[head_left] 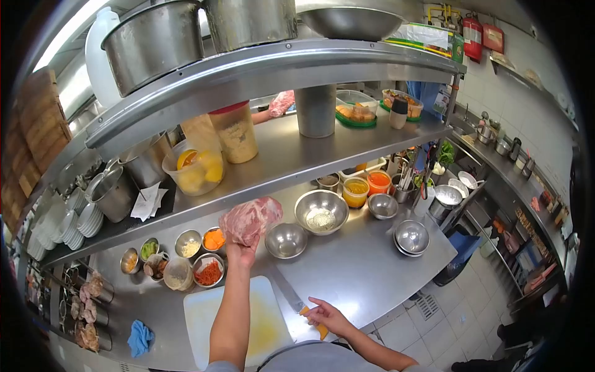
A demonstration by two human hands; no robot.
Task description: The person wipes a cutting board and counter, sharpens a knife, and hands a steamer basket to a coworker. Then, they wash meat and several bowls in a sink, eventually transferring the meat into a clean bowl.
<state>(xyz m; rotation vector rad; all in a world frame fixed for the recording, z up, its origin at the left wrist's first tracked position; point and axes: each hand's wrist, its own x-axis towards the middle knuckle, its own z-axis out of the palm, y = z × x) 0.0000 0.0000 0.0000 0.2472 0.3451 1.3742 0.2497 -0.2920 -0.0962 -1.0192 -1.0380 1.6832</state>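
Note:
My left hand [240, 253] holds up a large piece of raw meat [251, 220], pink with white fat, from below. It hangs in front of the shelf edge, above the small bowls. My right hand [330, 317] is over the yellow handle of a knife [290, 296], its index finger stretched out and its fingers apart. Whether it touches the handle is hard to tell. The knife lies on the steel table, blade pointing away, beside a white cutting board [263, 310] with yellowish stains.
Steel bowls [321, 212] and small containers of carrot shreds [208, 271] and other chopped foods line the table's back. A blue cloth [140, 338] lies left. Above runs a steel shelf [279, 146]; behind it another person's hand [263, 116] holds raw meat.

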